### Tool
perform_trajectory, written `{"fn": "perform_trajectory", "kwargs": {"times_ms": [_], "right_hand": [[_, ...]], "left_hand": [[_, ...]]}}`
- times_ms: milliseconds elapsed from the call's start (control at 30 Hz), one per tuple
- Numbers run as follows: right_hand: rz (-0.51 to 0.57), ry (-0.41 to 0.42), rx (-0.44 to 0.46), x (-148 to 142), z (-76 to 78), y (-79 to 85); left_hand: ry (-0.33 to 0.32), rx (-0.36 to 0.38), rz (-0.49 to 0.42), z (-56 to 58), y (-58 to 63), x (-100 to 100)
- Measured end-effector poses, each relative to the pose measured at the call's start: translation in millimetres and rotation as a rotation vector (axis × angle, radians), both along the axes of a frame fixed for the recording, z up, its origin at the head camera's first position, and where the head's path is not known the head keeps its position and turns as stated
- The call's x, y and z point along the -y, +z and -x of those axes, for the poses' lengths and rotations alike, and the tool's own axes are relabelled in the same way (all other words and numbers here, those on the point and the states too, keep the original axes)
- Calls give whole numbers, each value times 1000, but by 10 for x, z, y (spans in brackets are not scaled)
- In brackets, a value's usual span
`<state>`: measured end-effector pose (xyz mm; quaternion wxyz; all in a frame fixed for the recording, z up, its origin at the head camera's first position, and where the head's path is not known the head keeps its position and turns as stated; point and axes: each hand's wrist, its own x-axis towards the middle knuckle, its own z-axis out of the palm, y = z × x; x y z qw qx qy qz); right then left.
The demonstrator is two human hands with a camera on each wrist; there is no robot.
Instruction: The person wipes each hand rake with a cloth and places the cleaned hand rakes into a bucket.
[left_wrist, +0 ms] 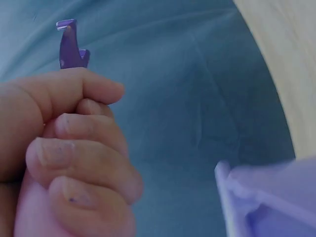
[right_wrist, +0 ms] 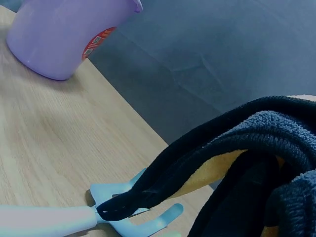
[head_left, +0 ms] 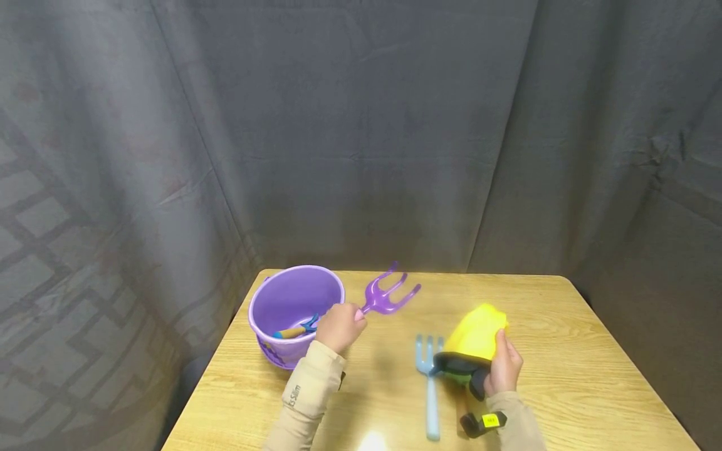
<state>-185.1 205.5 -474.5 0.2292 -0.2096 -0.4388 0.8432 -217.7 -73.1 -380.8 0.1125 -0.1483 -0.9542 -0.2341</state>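
My left hand (head_left: 341,327) grips the pink handle of a purple toy garden fork (head_left: 381,299), whose tines point up and away to the right. In the left wrist view my fingers wrap that handle. Just left of this hand stands a lilac bucket (head_left: 296,270), with a blue tool with a tan handle (head_left: 293,332) inside. My right hand (head_left: 504,366) pinches the side of a yellow cloth item with black trim (head_left: 475,332); its exact kind is unclear. Its dark edge overlaps a light blue toy fork (head_left: 431,401) on the table.
Under the yellow item, something green (head_left: 461,378) and a brown handle (head_left: 462,407) partly show. The wooden table (head_left: 581,351) ends at a grey curtain (head_left: 361,138) behind.
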Motion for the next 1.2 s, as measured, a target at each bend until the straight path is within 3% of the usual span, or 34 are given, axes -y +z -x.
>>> {"fn": "perform_trajectory", "kwargs": {"times_ms": [300, 700, 900, 1200], "right_hand": [[15, 18, -41, 0, -9, -31], [-13, 37, 38, -15, -40, -87], [-6, 23, 36, -28, -54, -104], [35, 47, 31, -42, -81, -110]], "left_hand": [[166, -28, -35, -47, 227, 298], [322, 28, -61, -51, 446, 762], [335, -17, -35, -26, 435, 913], [334, 53, 37, 74, 319, 965]]}}
